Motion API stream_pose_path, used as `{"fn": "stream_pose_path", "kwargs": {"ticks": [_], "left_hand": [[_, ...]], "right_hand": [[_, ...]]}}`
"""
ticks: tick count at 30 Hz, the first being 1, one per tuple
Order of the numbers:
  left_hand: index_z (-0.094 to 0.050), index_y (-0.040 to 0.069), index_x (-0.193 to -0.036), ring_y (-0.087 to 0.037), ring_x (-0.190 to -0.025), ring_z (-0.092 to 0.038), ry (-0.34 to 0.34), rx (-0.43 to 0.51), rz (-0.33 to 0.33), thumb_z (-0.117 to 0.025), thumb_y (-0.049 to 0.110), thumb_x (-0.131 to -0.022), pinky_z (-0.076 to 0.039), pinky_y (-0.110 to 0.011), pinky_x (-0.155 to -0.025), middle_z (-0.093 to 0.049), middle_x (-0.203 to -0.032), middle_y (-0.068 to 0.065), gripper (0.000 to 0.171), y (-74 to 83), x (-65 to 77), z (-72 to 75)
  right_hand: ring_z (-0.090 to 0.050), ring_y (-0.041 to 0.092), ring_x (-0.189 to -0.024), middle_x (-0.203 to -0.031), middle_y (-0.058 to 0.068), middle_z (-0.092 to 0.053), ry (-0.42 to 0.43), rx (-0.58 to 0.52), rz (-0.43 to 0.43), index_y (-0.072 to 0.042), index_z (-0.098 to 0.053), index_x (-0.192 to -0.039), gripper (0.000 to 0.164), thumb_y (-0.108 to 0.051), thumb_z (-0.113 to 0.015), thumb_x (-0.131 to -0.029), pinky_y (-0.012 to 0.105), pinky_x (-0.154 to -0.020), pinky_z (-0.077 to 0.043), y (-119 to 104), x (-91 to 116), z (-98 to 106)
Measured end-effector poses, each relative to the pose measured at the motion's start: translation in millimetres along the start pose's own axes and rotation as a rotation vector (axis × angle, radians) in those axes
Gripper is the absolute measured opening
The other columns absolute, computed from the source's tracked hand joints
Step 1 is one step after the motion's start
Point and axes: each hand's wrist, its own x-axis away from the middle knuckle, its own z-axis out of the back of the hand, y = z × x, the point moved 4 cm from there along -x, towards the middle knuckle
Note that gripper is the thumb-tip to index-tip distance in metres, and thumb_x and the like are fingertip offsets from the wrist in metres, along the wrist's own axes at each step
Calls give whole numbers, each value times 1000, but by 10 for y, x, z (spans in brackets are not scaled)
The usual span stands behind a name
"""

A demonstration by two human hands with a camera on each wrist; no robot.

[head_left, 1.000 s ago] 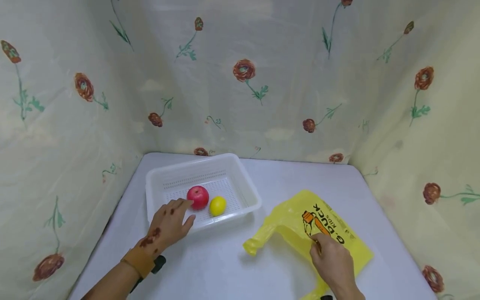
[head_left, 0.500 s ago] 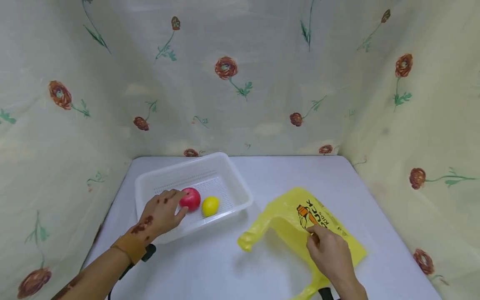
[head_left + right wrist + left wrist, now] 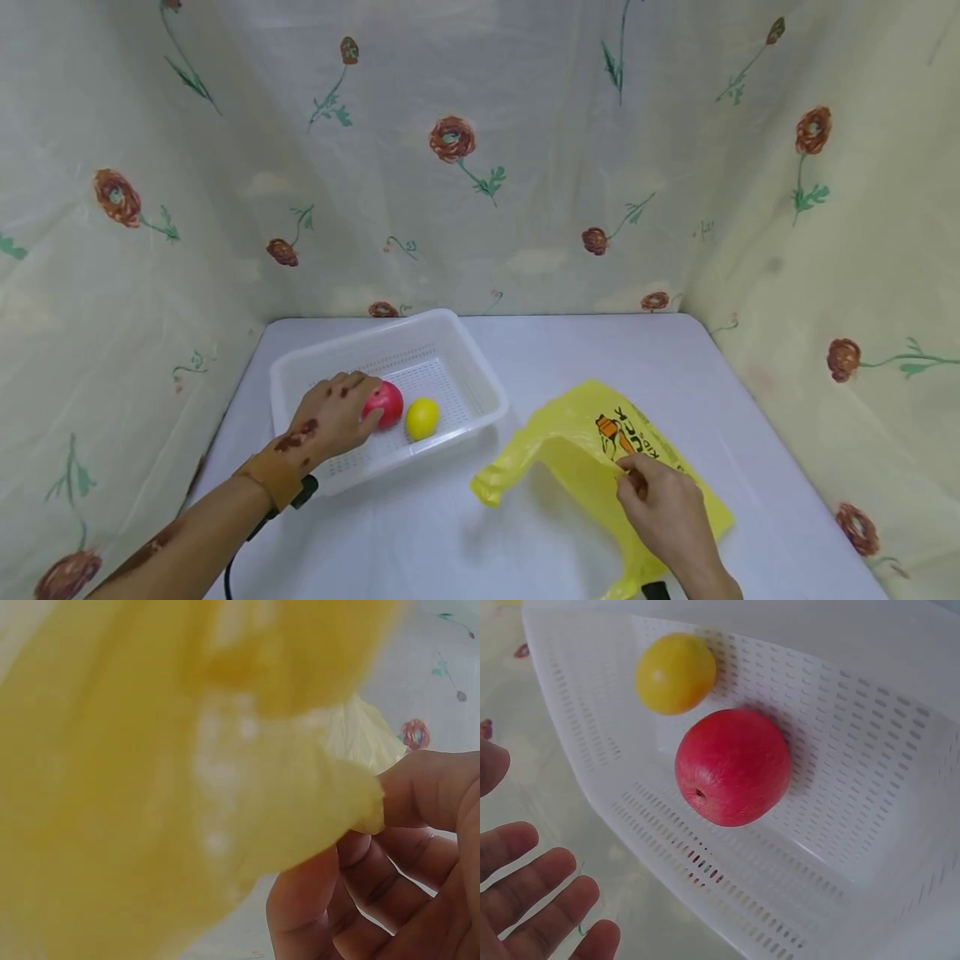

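In the head view my left hand (image 3: 333,417) hovers over the near left side of a white plastic basket (image 3: 472,350), overlapping the edge of a red apple (image 3: 386,406). The left wrist view has its fingers (image 3: 551,900) spread and apart from the apple (image 3: 733,767), with nothing in them. A yellow lemon-like fruit (image 3: 422,418) lies beside the apple on the basket floor. On the right, a yellow plastic bag (image 3: 577,417) with duck print is pinched by my right hand (image 3: 667,508) between thumb and fingers at its mouth edge, its handles hanging loose.
A white-covered table (image 3: 420,533) carries the basket at back left and the bag at right. Flower-printed cloth (image 3: 525,100) walls it in at the back and both sides. A dark cable (image 3: 228,575) runs from the left wrist.
The head view has turned slightly right. My left hand has come closer over the apple and covers more of its left side. The right hand keeps its pinch on the bag.
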Motion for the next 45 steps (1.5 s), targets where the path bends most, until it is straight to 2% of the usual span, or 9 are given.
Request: {"fn": "stream_pose_path", "kwargs": {"ticks": [9,19,33,45], "left_hand": [[-55,8,-124,-27,-100,-56,-59,-4,29,-69,34,-85,-50,-47,-89,-60,-117,-12,49,-44,-70,-67],[-56,9,-125,-27,-103,-56,-167,-24,67,-64,38,-87,-50,-44,-90,-61,-119,-11,48,-52,-249,-199],[-52,8,-130,-29,-107,-54,-310,-70,114,-68,39,-85,-48,-47,-93,-57,-122,-13,56,-154,-442,-379],[-52,8,-130,-28,-106,-54,-324,-77,72,-68,39,-85,-49,-47,-93,-56,-123,-13,56,-140,-482,-479]], "right_hand": [[-49,6,-54,-66,-5,-61,-16,-21,-15,-4,-71,-95,14,-5,-63,-83,22,-49,-40,15,-22,8],[-52,4,-55,-67,-5,-62,-3,-33,-11,-4,-71,-94,13,-5,-64,-82,22,-49,-42,45,-15,20],[-52,1,-57,-68,-9,-61,-1,-38,-23,-8,-71,-94,13,-6,-65,-83,23,-52,-44,67,13,57],[-52,2,-58,-68,-8,-61,24,-44,-32,-8,-71,-92,12,-4,-68,-81,21,-50,-43,60,23,87]]}}
